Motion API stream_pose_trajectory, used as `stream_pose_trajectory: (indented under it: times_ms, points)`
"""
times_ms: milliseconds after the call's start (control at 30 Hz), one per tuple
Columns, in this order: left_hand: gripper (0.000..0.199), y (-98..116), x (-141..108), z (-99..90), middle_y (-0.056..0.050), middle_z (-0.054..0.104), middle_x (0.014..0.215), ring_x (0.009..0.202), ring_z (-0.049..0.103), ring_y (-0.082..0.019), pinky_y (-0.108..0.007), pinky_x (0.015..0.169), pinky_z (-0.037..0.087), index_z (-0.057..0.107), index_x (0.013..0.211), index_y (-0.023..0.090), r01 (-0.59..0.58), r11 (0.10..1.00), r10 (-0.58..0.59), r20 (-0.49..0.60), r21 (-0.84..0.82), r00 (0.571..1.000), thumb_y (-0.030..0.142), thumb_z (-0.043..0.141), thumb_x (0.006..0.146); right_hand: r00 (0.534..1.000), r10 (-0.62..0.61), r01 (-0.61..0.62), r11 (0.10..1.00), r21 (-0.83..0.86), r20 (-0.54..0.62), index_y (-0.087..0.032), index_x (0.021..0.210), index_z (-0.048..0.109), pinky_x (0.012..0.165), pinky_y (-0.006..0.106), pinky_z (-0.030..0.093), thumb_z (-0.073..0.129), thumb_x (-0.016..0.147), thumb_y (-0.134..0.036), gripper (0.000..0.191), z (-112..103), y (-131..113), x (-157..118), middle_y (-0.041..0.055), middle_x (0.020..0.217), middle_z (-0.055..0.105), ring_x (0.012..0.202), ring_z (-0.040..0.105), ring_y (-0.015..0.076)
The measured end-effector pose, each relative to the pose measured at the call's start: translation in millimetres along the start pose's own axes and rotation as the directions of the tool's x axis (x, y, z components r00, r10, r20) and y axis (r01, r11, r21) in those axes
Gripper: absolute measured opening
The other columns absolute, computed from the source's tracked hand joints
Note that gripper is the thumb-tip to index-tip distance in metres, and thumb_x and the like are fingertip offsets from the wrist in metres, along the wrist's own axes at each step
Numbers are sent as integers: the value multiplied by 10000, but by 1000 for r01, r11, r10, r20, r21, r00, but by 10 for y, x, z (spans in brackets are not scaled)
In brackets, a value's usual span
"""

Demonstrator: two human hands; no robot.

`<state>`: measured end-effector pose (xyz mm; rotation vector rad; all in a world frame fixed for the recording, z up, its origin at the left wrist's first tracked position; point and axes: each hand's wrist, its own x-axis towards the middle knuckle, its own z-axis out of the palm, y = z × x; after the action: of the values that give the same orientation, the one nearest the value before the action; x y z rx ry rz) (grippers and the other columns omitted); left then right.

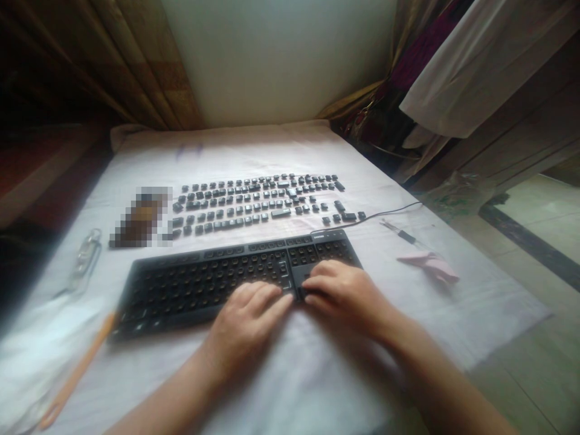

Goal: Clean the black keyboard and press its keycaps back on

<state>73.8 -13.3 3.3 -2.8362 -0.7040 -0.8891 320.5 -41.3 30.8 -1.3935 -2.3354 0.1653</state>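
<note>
A black keyboard (181, 287) lies slightly askew on the cloth-covered table, most of its keycaps off and its bare key sockets showing. My left hand (251, 311) is at its front edge, right of the middle, fingers bent together over the keys and thumb pointing right. Just beside it, my right hand (342, 293) covers the lower part of the number pad, its fingers curled in towards the left. Both hands are closed on the keyboard; anything small under the fingertips is hidden. Behind it, loose black keycaps (235, 211) lie in several rows.
A dark cable (385, 211) runs from the keyboard over the right edge. Right lie a dark-handled tool (405, 235) and a pink cloth (430, 266). Left are a pixelated object (142, 217), a metallic item (86, 257) and an orange stick (79, 368). Curtains (131, 66) hang behind.
</note>
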Motion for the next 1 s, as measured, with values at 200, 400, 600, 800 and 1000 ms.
stream_pose_trajectory:
  times_ms: [200,400,600,800,1000]
  points:
    - [322,21,-5,-5,-79,681,1080,1032,594,-211,-380,932,494,679,1200,214,3,1000,-3,46,-1,999,142,454,981,997,18,-11,996,-94,75,-231,883,752,676,262,502,695,855,-223,65,-62,-67,54,49,875,704,792,641,173]
    - [366,29,73,7,-82,647,1153,1077,559,-236,-416,980,463,637,1285,257,-17,1000,17,123,2,992,157,488,966,986,63,-36,984,-172,155,-232,851,769,627,253,479,711,843,-224,60,-116,-141,132,43,830,702,741,625,166]
    - [378,38,105,17,-82,644,1148,1080,548,-224,-402,998,447,619,1308,253,-21,1000,22,156,-4,988,175,529,950,1000,25,-25,999,33,4,-223,970,775,682,249,552,644,901,-227,148,23,-26,-8,58,885,743,779,688,159]
    - [382,34,92,26,-81,647,1144,1079,557,-215,-407,1007,449,611,1318,260,-13,1000,15,141,-14,990,178,512,959,969,-24,52,993,110,-244,-224,990,750,707,277,589,602,928,-194,163,162,-18,-142,68,893,758,780,703,162]
    - [335,44,101,46,-73,651,1128,1064,561,-216,-409,1006,447,638,1279,261,-17,1000,16,119,2,993,206,491,983,949,-59,88,993,82,-311,-184,945,728,672,266,576,624,907,-144,117,193,-82,-148,82,873,750,745,680,161]
